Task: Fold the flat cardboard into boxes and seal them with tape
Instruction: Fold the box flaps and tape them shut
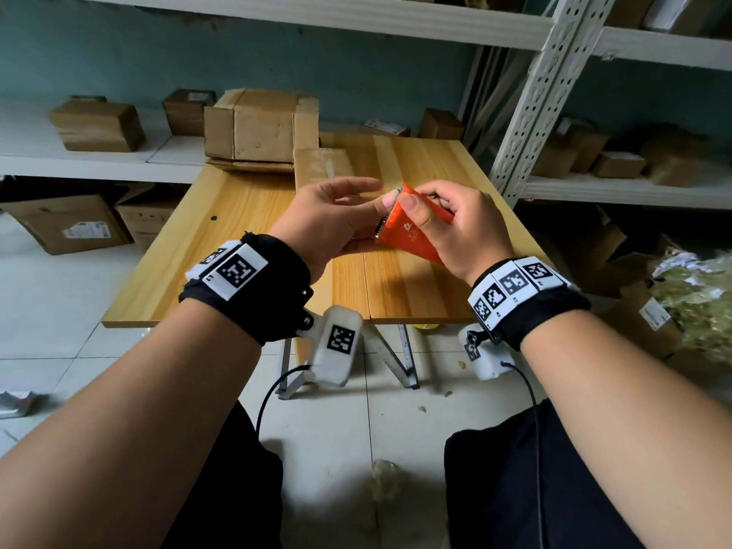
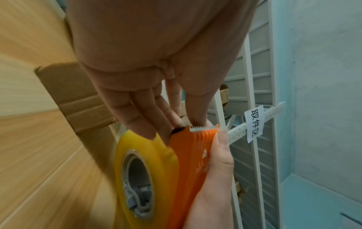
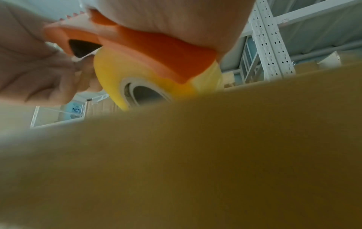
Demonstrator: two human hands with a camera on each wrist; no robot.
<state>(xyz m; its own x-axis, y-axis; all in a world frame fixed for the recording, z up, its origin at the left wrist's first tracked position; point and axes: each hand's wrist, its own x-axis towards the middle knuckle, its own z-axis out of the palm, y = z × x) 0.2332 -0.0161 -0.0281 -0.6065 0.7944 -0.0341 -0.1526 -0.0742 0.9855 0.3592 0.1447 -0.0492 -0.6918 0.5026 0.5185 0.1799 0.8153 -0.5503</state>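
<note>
Standing among shelves, wooden table.

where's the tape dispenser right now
In the head view the orange tape dispenser is held above the wooden table, gripped by the right hand, with the left hand touching its toothed end.
</note>
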